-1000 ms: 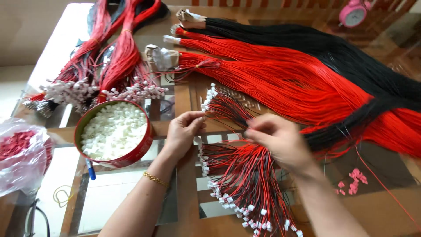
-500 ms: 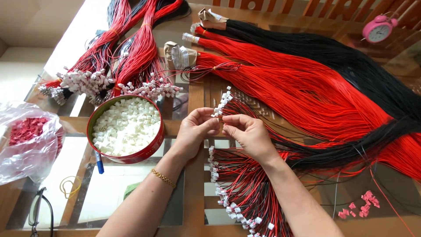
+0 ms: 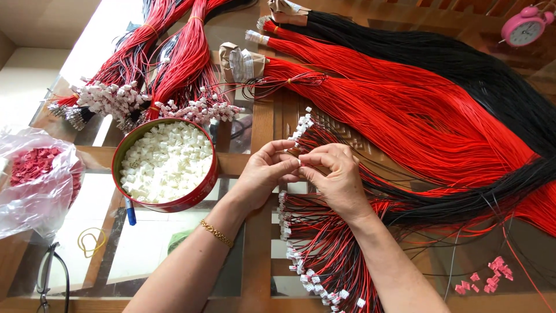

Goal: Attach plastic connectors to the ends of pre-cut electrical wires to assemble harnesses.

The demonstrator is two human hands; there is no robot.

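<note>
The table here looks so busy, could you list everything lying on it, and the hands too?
loose wires: two big sheaves, red and black, upper right
finished wire bundles: several, red with white plugs, upper left
plugged wires: one fan, red and black, below the hands
round tin: one, red, full of white plugs, left of the hands
plastic bag: one, clear, red pieces inside, far left
alarm clock: one, pink, top right corner
pink pieces: a small scatter, lower right
pen: one, blue, under the tin
glasses: one pair, bottom left
table: one, wood and glass
left hand: pinching a white plug, gold bracelet on wrist
right hand: pinching at the same spot
</note>
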